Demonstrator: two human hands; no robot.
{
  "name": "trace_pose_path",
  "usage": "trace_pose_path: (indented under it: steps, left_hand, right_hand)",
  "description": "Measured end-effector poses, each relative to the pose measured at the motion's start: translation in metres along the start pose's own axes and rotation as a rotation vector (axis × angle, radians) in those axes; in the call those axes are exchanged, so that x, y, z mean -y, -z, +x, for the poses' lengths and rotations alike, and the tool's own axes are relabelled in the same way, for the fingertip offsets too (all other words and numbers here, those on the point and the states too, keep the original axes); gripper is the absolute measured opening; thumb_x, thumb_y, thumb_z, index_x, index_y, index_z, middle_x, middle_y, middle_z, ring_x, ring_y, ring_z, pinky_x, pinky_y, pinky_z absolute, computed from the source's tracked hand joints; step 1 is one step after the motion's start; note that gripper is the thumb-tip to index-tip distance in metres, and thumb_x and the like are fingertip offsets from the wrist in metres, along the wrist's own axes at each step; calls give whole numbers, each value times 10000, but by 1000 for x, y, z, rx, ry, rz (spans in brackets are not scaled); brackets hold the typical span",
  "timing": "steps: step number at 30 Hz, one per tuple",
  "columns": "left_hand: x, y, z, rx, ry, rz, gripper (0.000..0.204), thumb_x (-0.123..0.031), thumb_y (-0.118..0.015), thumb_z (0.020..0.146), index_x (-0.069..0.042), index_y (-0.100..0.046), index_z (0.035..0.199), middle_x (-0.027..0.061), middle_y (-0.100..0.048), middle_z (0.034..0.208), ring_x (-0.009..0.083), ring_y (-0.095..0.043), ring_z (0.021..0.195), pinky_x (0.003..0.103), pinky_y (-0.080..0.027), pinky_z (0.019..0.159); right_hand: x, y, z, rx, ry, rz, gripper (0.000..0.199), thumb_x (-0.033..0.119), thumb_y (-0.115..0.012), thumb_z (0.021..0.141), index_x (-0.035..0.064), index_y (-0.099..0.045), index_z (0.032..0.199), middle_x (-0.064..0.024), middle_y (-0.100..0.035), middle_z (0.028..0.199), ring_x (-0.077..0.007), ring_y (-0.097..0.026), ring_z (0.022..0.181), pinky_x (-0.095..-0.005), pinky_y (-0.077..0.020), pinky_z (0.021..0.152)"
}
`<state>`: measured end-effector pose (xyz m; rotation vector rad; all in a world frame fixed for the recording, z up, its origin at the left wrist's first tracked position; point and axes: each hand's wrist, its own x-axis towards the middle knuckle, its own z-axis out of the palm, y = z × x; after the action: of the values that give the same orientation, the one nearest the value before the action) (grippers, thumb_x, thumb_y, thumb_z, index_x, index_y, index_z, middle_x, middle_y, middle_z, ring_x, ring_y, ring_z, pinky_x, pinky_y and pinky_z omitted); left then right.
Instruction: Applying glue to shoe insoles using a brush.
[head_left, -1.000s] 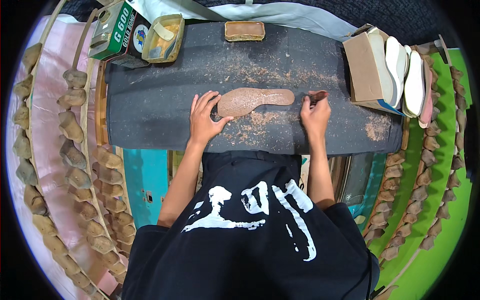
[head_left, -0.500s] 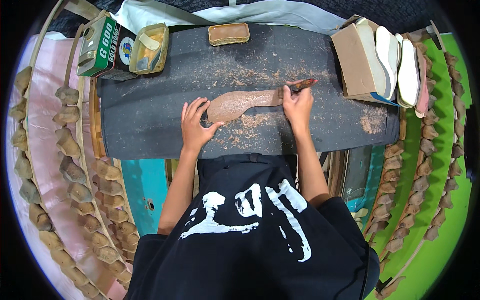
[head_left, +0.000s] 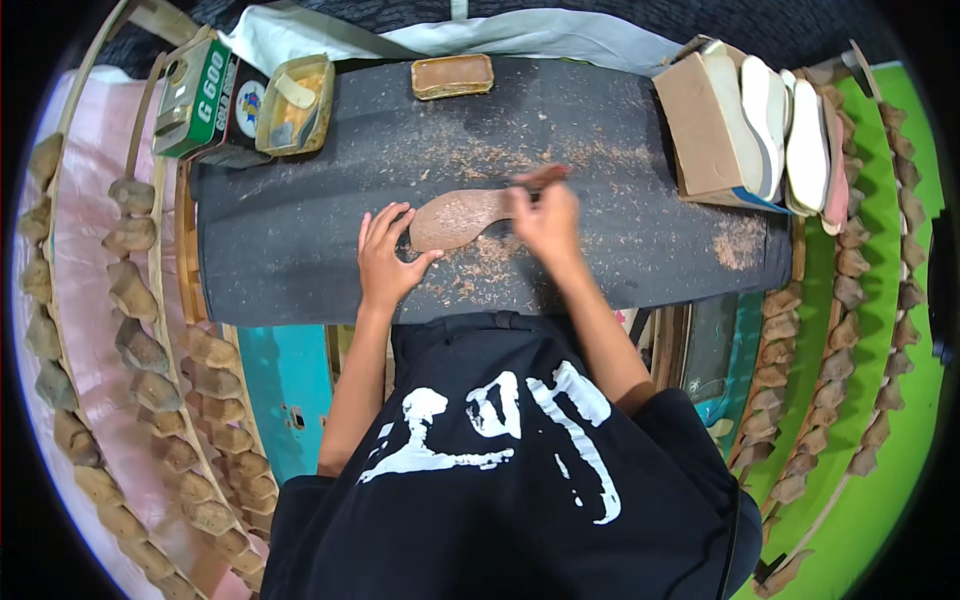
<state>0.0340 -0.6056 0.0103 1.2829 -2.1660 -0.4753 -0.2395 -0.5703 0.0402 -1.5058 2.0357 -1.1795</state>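
Note:
A brown, speckled shoe sole (head_left: 450, 222) lies flat on the dark cloth, its wide end toward the left. My left hand (head_left: 388, 255) holds that end between the thumb on the near edge and the spread fingers at the far left. Over the narrow part of the sole is my right hand (head_left: 545, 222), closed and smeared by motion. It grips a hand tool with a reddish-brown handle (head_left: 545, 177) that sticks out past the fingers to the right; its working end is hidden and blurred. Pale scrapings mark the sole's surface.
Brown shavings (head_left: 600, 155) are scattered over the table cloth (head_left: 300, 220). At the back left stand a metal can (head_left: 205, 105) and a yellowish tub (head_left: 318, 110) with spreaders. A small brown-filled tray (head_left: 452, 77) is at the back. A cardboard box (head_left: 690, 125) of soles stands right.
My right hand has moved left along the sole with the tool, from the narrow end toward the middle. My left hand stays at the wide end.

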Motion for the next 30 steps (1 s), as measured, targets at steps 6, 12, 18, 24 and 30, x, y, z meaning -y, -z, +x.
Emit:
trace_pose_path:
  steps: [6,12,18,24,30]
  left_hand:
    - [1,-4,0,-6,-6,14,746,-443,-969,657,-92,-729,1270,58,-675,1389,276,-580,1373,552,-324,1253]
    - [4,-6,-1,-9,-16,-4,740,-448,-967,654,-88,-735,1258,59,-673,1390,281,-582,1368,555,-322,1252]
    - [3,-4,0,-27,3,-2,738,-429,-974,646,-90,-738,1257,59,-675,1393,290,-590,1365,562,-326,1247]
    - [0,-4,1,-15,15,-2,744,-431,-984,631,-95,-747,1251,58,-681,1392,291,-595,1364,569,-331,1243]
    - [7,-5,0,-35,3,-1,766,-454,-974,610,-87,-748,1243,51,-684,1375,267,-594,1356,544,-331,1250]
  right_hand:
    - [-13,41,-11,-160,37,-131,161,44,-715,903,21,-648,1048,-168,-719,929,-378,-722,818,-439,-583,741]
    - [46,-18,-25,175,588,-55,168,26,-729,880,34,-653,1030,-148,-699,916,-357,-702,830,-428,-584,783]
    - [7,21,-20,56,16,143,122,40,-746,931,3,-676,1024,-173,-772,1030,-249,-775,883,-363,-609,759]
    - [2,25,-17,-71,309,-234,144,23,-721,887,39,-615,984,-157,-674,883,-353,-711,755,-434,-577,666]
    - [38,-33,-35,323,279,188,210,102,-762,929,7,-692,1102,-167,-775,1054,-280,-784,923,-364,-633,777]
